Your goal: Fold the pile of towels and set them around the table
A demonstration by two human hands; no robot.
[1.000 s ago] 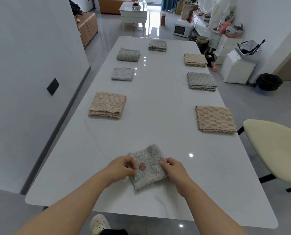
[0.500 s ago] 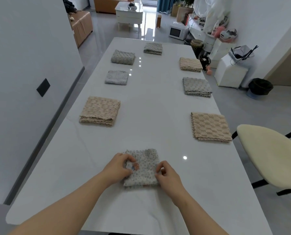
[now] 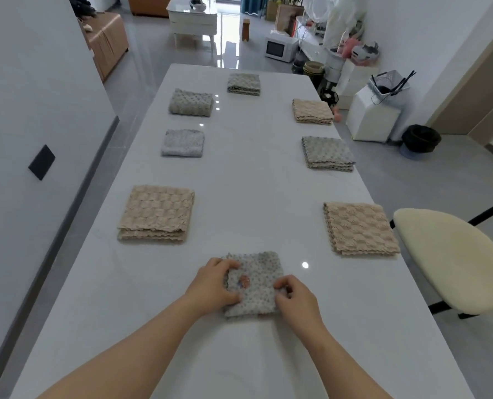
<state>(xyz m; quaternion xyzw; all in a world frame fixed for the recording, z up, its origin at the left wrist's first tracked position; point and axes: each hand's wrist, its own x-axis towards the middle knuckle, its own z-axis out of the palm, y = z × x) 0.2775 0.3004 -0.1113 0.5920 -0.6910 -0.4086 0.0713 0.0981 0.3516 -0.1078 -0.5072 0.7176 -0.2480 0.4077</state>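
Squared up since a moment earlier, the grey dotted towel (image 3: 253, 283) lay flat at the desk's (image 3: 248, 180) near end. Left hand (image 3: 214, 286) and right hand (image 3: 295, 298) each had a pinching grip on its side edges. Seven folded towels beyond it suggested this was the last.

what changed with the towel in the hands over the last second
The grey spotted towel was skewed a second ago; now it lies squared to the table edge. The left hand and right hand have kept hold of its left and right sides, fingers pinching the cloth. The seven folded towels around the table have not moved, nor the chair; only the camera tilted a little.
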